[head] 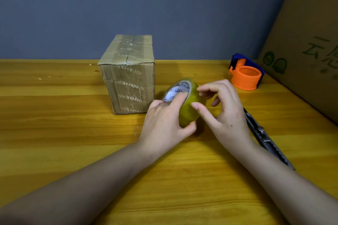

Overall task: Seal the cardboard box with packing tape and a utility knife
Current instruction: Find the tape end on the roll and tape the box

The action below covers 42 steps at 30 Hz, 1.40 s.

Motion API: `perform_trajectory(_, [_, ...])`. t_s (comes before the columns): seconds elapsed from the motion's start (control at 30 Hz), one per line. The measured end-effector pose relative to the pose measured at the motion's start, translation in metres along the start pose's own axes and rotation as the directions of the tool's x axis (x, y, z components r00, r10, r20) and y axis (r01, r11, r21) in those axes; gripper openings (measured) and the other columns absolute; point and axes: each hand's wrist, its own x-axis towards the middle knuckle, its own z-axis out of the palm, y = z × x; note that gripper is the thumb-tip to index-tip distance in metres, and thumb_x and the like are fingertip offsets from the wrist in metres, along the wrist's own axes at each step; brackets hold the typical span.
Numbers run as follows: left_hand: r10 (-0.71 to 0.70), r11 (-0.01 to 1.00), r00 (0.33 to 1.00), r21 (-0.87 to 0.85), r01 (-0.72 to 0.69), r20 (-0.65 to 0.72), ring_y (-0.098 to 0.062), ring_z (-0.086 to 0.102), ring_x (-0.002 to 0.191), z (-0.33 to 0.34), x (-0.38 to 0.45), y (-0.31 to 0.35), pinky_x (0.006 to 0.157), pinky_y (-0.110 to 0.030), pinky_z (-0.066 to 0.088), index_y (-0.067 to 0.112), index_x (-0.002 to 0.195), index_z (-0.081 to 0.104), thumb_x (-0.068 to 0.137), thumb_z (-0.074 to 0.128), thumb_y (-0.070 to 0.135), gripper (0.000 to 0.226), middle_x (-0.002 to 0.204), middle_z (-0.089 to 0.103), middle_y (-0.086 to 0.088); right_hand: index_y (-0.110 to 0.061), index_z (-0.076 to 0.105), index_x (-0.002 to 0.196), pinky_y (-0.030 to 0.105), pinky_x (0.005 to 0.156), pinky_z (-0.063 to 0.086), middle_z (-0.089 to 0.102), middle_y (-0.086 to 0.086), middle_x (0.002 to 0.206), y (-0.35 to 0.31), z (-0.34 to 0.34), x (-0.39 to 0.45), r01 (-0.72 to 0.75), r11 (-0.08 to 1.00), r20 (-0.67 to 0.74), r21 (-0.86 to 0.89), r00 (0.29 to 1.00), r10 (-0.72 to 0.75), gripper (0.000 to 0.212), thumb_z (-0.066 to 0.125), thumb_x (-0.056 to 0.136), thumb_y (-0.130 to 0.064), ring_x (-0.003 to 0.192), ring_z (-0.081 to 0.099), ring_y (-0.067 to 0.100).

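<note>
Head view: the tape roll (185, 102) is held just above the wooden table (73, 133), tilted, its core opening turned up and to the left. It is gripped by the left hand (164, 120), fingers hooked into the core and thumb under the rim. The right hand (221, 107) is set against the roll's outer band, fingertips curled as if picking for the loose end; whether any tape is pinched cannot be told. The cardboard box (128, 76) stands just beyond and left of the roll, nearer the left hand, its taped seam running away from the viewer. The utility knife (263, 133) lies beside the right wrist, untouched
</note>
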Motion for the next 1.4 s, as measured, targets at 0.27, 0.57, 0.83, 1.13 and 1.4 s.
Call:
perform_trajectory(0.27, [0.025, 0.997, 0.999, 0.077, -0.023, -0.035, -0.022, 0.067, 0.067, 0.001, 0.000, -0.001, 0.078, -0.026, 0.033, 0.020, 0.111, 0.052, 0.064, 0.059, 0.044, 0.053, 0.066, 0.070, -0.001, -0.016, 0.065, 0.091, 0.023, 0.071, 0.043, 0.057, -0.002, 0.092, -0.001, -0.001, 0.001, -0.072, 0.994, 0.005, 0.078, 0.997, 0.072, 0.006, 0.066, 0.085, -0.018, 0.089, 0.055, 0.016])
perform_trajectory(0.57, [-0.023, 0.998, 1.000, 0.066, 0.023, -0.003, -0.026, 0.067, 0.068, -0.001, 0.002, 0.001, 0.078, -0.030, 0.043, 0.021, 0.111, 0.047, 0.066, 0.049, 0.049, 0.053, 0.062, 0.067, -0.004, -0.011, 0.059, 0.090, 0.018, 0.075, 0.036, 0.051, -0.006, 0.091, -0.003, 0.001, 0.003, 0.012, 0.995, 0.107, -0.096, 0.994, -0.002, 0.012, 0.055, 0.091, -0.022, 0.085, 0.046, 0.008])
perform_trajectory(0.83, [-0.073, 0.993, 0.997, -0.092, 0.073, 0.002, -0.029, 0.063, 0.080, -0.005, 0.000, 0.004, 0.083, -0.029, 0.041, 0.021, 0.119, 0.047, 0.067, 0.044, 0.053, 0.061, 0.083, 0.071, -0.004, -0.011, 0.058, 0.091, 0.030, 0.074, 0.044, 0.059, 0.005, 0.094, -0.010, -0.002, 0.004, 0.161, 0.950, 0.106, -0.267, 0.985, -0.138, 0.015, 0.053, 0.092, -0.025, 0.087, 0.054, 0.020])
perform_trajectory(1.13, [-0.019, 0.996, 1.000, -0.087, 0.018, -0.005, -0.025, 0.066, 0.082, -0.001, -0.001, 0.000, 0.086, -0.026, 0.040, 0.022, 0.119, 0.047, 0.068, 0.046, 0.053, 0.060, 0.087, 0.072, -0.002, -0.005, 0.062, 0.094, 0.021, 0.080, 0.041, 0.062, 0.006, 0.096, -0.007, -0.003, 0.000, 0.112, 0.982, 0.024, -0.154, 0.994, -0.110, 0.012, 0.060, 0.089, -0.017, 0.091, 0.055, 0.018])
perform_trajectory(1.4, [-0.065, 0.934, 0.994, -0.346, 0.091, 0.086, -0.009, 0.055, 0.086, -0.006, 0.003, 0.000, 0.089, -0.024, 0.040, 0.019, 0.103, 0.060, 0.069, 0.053, 0.056, 0.051, 0.091, 0.069, 0.007, -0.006, 0.064, 0.086, 0.020, 0.077, 0.045, 0.065, 0.004, 0.087, -0.004, -0.003, -0.001, 0.083, 0.991, -0.058, -0.109, 0.994, -0.090, 0.008, 0.066, 0.087, -0.014, 0.083, 0.058, 0.015])
